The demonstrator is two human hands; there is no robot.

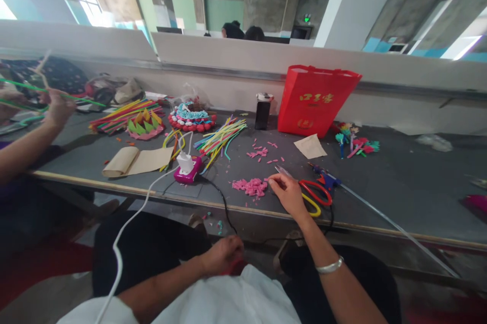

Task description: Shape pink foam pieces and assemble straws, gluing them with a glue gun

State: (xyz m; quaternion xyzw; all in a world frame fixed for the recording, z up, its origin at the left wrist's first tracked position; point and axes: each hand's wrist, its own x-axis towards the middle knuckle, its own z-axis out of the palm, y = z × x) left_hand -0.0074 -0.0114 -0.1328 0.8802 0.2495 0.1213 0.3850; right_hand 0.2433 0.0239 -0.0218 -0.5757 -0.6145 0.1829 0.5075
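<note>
In the head view we see the right hand (288, 195) low on the tabletop (399, 187), its fingertips pinched together at the edge of the pile of pink bits (251, 187), with the scissors (317, 193) just beside it. The left hand (222, 255) rests curled shut in the lap, against a red scrap (236, 266).
</note>
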